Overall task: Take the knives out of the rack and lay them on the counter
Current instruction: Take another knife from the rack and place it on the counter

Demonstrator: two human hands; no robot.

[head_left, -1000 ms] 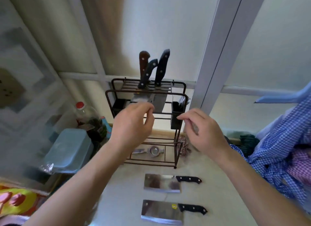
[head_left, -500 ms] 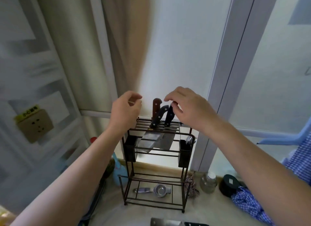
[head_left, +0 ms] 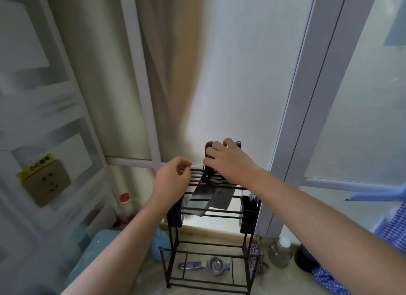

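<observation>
A dark wire rack stands on the pale counter against the window. Three knives stick up from its top slots; their wide blades hang behind the upper bars. My right hand is closed around the knife handles, covering most of them; a brown handle top and a black one show at its edges. My left hand hovers at the rack's top left corner, fingers curled loosely, holding nothing.
A metal lemon squeezer lies on the rack's bottom shelf. Black cutlery cups hang on the rack's sides. A red-capped bottle and a blue tub stand left. A glass jar and checked cloth sit right.
The view tilted up, so the two cleavers lying on the counter left the frame. My right hand rose from the rack's middle to the handles and closed on them; my left hand rose to the top corner.
</observation>
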